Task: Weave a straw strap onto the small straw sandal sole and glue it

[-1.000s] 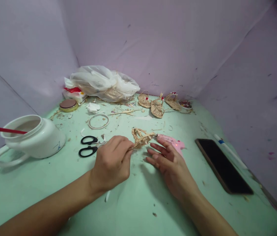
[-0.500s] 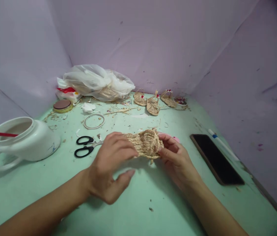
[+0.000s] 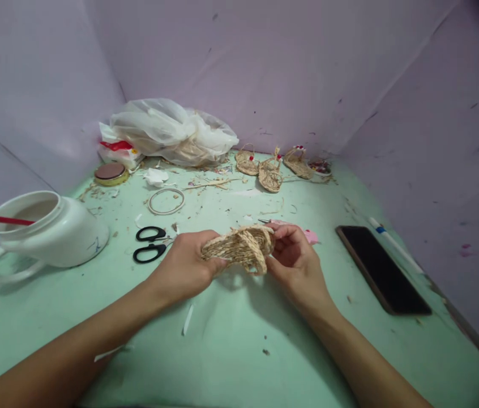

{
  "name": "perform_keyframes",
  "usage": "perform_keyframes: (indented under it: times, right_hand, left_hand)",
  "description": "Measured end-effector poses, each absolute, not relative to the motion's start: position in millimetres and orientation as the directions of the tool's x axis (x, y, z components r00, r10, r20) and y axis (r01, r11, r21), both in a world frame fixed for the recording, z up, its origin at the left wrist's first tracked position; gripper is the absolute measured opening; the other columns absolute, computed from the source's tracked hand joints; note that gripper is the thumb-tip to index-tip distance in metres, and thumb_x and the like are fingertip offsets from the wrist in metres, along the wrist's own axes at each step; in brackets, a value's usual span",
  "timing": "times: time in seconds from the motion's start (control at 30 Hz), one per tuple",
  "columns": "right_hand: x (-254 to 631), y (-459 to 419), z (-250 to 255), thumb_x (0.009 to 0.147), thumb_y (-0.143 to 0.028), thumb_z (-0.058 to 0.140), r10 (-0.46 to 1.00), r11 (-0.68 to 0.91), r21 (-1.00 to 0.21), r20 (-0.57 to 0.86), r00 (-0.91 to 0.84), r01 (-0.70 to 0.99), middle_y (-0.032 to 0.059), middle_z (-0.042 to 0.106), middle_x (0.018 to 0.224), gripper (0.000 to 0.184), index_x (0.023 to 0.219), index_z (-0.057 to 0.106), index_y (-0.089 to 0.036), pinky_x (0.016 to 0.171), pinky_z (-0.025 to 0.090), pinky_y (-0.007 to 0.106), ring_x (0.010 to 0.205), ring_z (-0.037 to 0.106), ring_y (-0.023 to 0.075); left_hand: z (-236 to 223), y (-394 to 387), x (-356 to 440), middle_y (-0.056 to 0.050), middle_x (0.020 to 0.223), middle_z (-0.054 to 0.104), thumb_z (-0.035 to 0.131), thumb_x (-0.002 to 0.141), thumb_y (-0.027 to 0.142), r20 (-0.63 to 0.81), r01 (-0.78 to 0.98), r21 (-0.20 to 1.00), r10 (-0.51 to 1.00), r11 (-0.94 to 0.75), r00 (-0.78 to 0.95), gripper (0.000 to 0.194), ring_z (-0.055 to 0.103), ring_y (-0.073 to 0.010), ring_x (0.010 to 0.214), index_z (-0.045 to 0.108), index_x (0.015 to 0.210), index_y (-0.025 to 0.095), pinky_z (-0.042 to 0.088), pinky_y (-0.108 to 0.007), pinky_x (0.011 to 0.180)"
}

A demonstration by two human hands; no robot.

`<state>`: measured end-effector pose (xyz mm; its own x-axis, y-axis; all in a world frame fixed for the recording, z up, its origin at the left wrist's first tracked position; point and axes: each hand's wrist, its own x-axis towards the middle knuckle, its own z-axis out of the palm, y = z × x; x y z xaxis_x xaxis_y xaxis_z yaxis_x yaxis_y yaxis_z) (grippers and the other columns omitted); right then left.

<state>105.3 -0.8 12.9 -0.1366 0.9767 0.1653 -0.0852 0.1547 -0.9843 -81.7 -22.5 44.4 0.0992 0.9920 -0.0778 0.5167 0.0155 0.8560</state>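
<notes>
Between my hands is a small woven straw slipper [image 3: 231, 247], tilted above the table, with a braided strap crossing its right end. The thumb of my left hand [image 3: 191, 260] lies along the near edge of the sole, and the fingers go behind the left end, mostly hidden. My right hand [image 3: 296, 263] pinches the strap end at the right with thumb and fingertips. Behind the right hand lies a pink-handled pointed tool [image 3: 311, 236], partly covered. Black-handled scissors [image 3: 149, 253] lie by my left hand, their blades hidden behind it.
Several beaded straw slippers [image 3: 270, 177] and a dish of beads [image 3: 320, 166] stand at the back. A plastic bag [image 3: 171, 133], a round tin [image 3: 111, 174] and a ring [image 3: 166, 202] lie left. A white pot [image 3: 76, 232] stands far left; a phone [image 3: 381, 269] and pen [image 3: 396, 243] lie right.
My left hand has closed from a loose, spread pose onto the slipper's left end. The slipper has turned, so its strap and edge now show. White paper strips have come into view near my left forearm.
</notes>
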Motion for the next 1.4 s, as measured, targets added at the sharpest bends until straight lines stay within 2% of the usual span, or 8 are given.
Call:
perform_keyframes:
  times: [0.1, 0.23, 0.37, 0.47, 0.67, 0.83, 1.17, 1.4]
  right_hand:
    - [113.5, -1.8, 18.8, 0.065, -0.015, 0.065, 0.964, 0.251, -0.968, 0.25, -0.085, -0.002, 0.0066, 0.048, 0.118, 0.038, 0.096, 0.045, -0.025, 0.097, 0.038, 0.039, 0.112, 0.049, 0.0207]
    - [120.7, -5.9, 26.1, 0.069, -0.014, 0.061, 0.946, 0.3, -0.954, 0.299, 0.127, 0.013, 0.0049, 0.055, 0.101, 0.028, 0.093, 0.049, -0.024, 0.083, 0.045, 0.036, 0.092, 0.057, 0.0184]
    - [112.2, -14.0, 25.4, 0.064, -0.019, 0.07, 0.998, -0.066, -0.986, -0.064, -0.013, -0.154, 0.0014, 0.059, 0.077, 0.022, 0.082, 0.059, -0.02, 0.061, 0.048, 0.028, 0.064, 0.056, 0.0132]
    - [99.8, -21.1, 24.3, 0.059, -0.024, 0.075, 0.907, -0.414, -0.853, -0.354, -0.23, -0.319, 0.0028, 0.062, 0.074, 0.025, 0.08, 0.063, -0.017, 0.065, 0.049, 0.031, 0.062, 0.057, 0.0133]
    - [87.5, -25.2, 21.5, 0.063, -0.024, 0.073, 0.872, -0.482, -0.687, -0.318, -0.372, -0.543, 0.0023, 0.066, 0.077, 0.017, 0.078, 0.068, -0.018, 0.075, 0.045, 0.03, 0.071, 0.059, 0.0146]
    - [91.1, -21.4, 19.2, 0.064, -0.019, 0.069, 0.817, -0.571, -0.615, -0.366, -0.446, -0.543, -0.001, 0.064, 0.064, 0.003, 0.068, 0.068, -0.019, 0.07, 0.044, 0.028, 0.063, 0.055, 0.0129]
    - [93.4, -16.8, 14.6, 0.062, -0.018, 0.064, 0.668, -0.739, -0.46, -0.407, -0.623, -0.493, 0.004, 0.07, 0.077, 0.021, 0.083, 0.07, -0.02, 0.076, 0.044, 0.037, 0.081, 0.06, 0.0231]
    - [90.6, -20.3, 11.5, 0.057, -0.019, 0.067, 0.681, -0.732, -0.441, -0.458, -0.572, -0.519, 0.0033, 0.07, 0.074, 0.017, 0.073, 0.07, -0.021, 0.074, 0.045, 0.039, 0.081, 0.061, 0.0256]
  left_hand:
    - [43.4, -21.6, -82.3, 0.004, 0.052, 0.051, 0.062, 0.065, 0.023, -0.13, 0.439, 0.89, 0.991, 0.124, -0.017, 0.01, 0.044, -0.0092, 0.048, 0.058, 0.064, 0.014, 0.031, -0.02, 0.045]
    - [40.6, -17.2, -82.1, 0.001, 0.058, 0.058, 0.07, 0.059, 0.026, -0.28, 0.034, 0.958, 0.956, 0.284, -0.088, 0.024, 0.052, -0.0121, 0.051, 0.06, 0.074, 0.011, 0.039, -0.023, 0.05]
    - [35.2, -17.2, -76.4, -0.005, 0.071, 0.065, 0.075, 0.056, 0.023, -0.346, -0.369, 0.866, 0.937, 0.337, 0.044, 0.033, 0.058, -0.0143, 0.061, 0.061, 0.083, 0.009, 0.045, -0.026, 0.058]
    - [32.5, -21.3, -69.5, -0.005, 0.073, 0.067, 0.075, 0.057, 0.017, -0.345, -0.499, 0.794, 0.933, 0.347, 0.1, 0.033, 0.06, -0.0139, 0.064, 0.062, 0.086, 0.01, 0.047, -0.024, 0.061]
    - [29.6, -30.1, -55.2, -0.005, 0.08, 0.069, 0.075, 0.055, 0.01, -0.293, -0.498, 0.814, 0.952, 0.299, 0.093, 0.035, 0.063, -0.0169, 0.073, 0.06, 0.087, 0.012, 0.05, -0.027, 0.069]
    - [29.1, -30.0, -50.9, -0.005, 0.078, 0.069, 0.074, 0.059, 0.014, -0.267, -0.47, 0.84, 0.961, 0.271, 0.077, 0.026, 0.063, -0.0169, 0.072, 0.063, 0.082, 0.012, 0.049, -0.027, 0.069]
    - [28.8, -28.7, -49.5, -0.007, 0.067, 0.069, 0.076, 0.053, 0.011, -0.414, -0.61, 0.672, 0.896, 0.421, 0.162, 0.024, 0.063, -0.0166, 0.06, 0.068, 0.074, 0.007, 0.052, -0.03, 0.066]
    - [28.2, -31.7, -45.2, -0.007, 0.063, 0.07, 0.076, 0.046, 0.006, -0.401, -0.589, 0.705, 0.907, 0.395, 0.128, 0.022, 0.063, -0.0174, 0.059, 0.069, 0.067, 0.005, 0.052, -0.028, 0.062]
